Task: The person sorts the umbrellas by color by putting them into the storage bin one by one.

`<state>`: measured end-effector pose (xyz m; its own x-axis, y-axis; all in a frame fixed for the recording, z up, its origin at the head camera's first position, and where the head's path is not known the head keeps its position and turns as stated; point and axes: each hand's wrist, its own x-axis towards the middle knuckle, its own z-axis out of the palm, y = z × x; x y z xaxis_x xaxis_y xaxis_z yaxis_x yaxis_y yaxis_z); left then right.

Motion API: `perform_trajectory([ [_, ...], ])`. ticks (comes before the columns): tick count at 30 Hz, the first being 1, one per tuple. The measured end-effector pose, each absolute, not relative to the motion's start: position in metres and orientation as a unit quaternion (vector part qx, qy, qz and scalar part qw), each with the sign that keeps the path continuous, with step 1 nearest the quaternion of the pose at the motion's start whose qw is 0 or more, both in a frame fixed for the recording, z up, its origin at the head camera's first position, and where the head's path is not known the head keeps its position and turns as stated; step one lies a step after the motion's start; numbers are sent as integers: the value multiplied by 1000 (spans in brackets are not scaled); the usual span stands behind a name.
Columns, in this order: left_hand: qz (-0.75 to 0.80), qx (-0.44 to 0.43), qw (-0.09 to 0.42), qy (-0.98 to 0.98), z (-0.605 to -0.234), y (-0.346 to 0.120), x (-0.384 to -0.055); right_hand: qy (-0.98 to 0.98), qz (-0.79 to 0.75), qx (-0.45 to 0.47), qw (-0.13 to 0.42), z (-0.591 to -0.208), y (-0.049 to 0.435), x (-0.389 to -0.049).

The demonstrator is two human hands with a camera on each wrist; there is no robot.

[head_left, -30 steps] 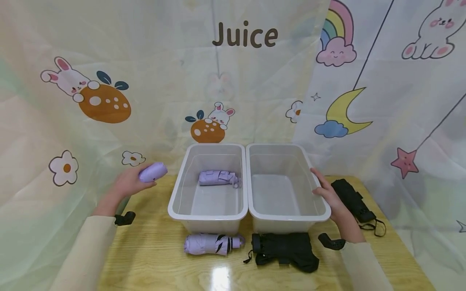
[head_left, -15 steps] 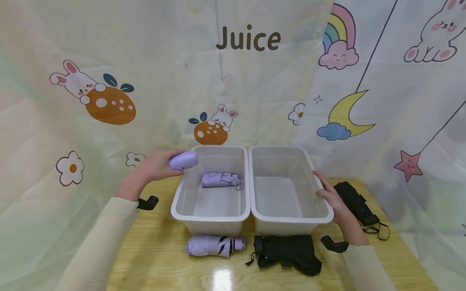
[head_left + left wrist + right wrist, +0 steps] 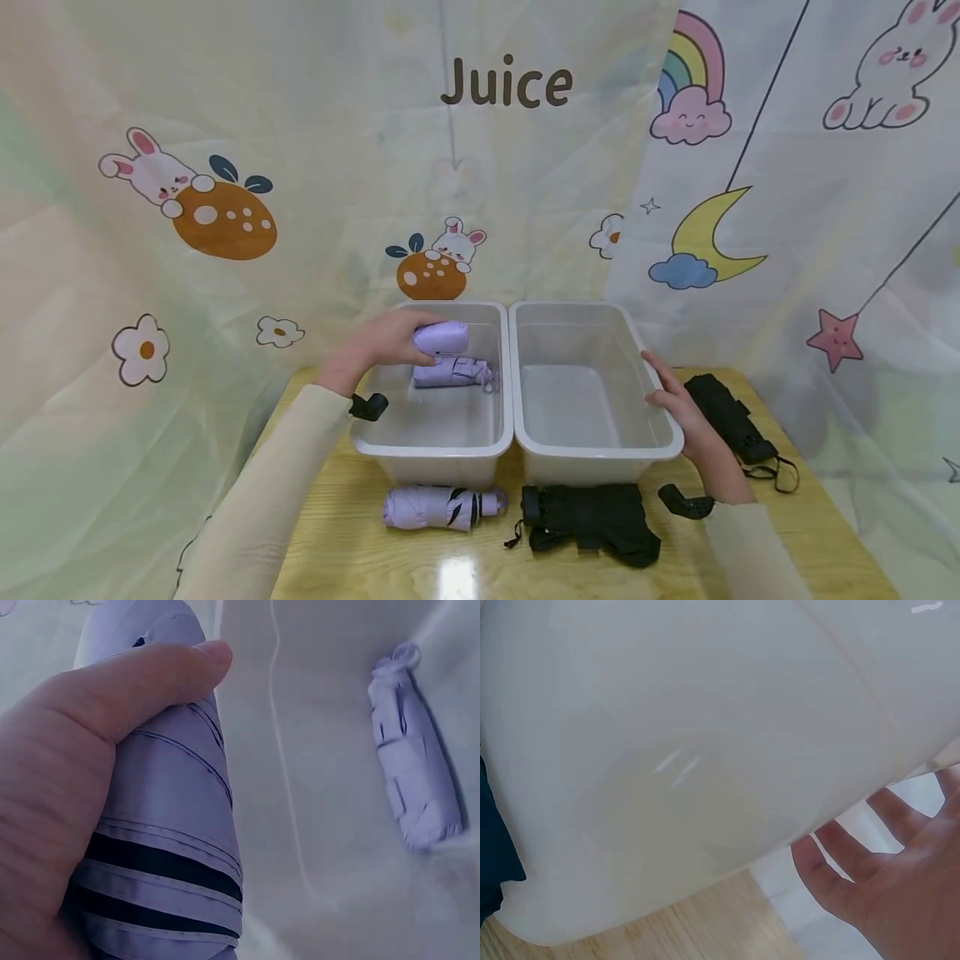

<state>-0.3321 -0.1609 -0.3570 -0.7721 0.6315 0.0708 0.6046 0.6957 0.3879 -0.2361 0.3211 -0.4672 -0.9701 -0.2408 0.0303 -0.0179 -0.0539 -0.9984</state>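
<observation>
My left hand (image 3: 393,337) grips a folded lilac umbrella (image 3: 442,338) over the left white bin (image 3: 431,451). In the left wrist view, the thumb lies across this umbrella (image 3: 169,772), which has dark stripes on its lower part. Another folded lilac umbrella (image 3: 450,372) lies on that bin's floor, partly overlapped by the held one in the head view. On the far right, my right hand (image 3: 682,412) holds the right-hand rim of the right white bin (image 3: 592,453). The right wrist view shows its fingers (image 3: 840,859) along the bin's outer edge.
In front of the left bin lies a lilac umbrella with black marks (image 3: 442,507). A black folded umbrella (image 3: 588,521) lies before the right bin, and another black umbrella (image 3: 731,417) sits beyond my right hand. A printed curtain (image 3: 315,167) hangs behind the wooden table (image 3: 360,558).
My left hand has carried the lilac umbrella rightward, from left of the bins to over the left bin. The right hand has stayed at the right bin's rim.
</observation>
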Motion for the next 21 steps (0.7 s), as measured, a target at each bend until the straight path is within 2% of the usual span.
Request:
perform_trajectory([
  [7, 176, 334, 39, 925, -374, -141, -347, 689, -715, -93, 75, -466, 320, -235],
  [13, 187, 301, 80, 932, -393, -133, -354, 684, -720, -95, 71, -467, 321, -234],
  [21, 200, 289, 103, 931, -415, -127, -362, 680, -724, -95, 74, -467, 321, -237],
])
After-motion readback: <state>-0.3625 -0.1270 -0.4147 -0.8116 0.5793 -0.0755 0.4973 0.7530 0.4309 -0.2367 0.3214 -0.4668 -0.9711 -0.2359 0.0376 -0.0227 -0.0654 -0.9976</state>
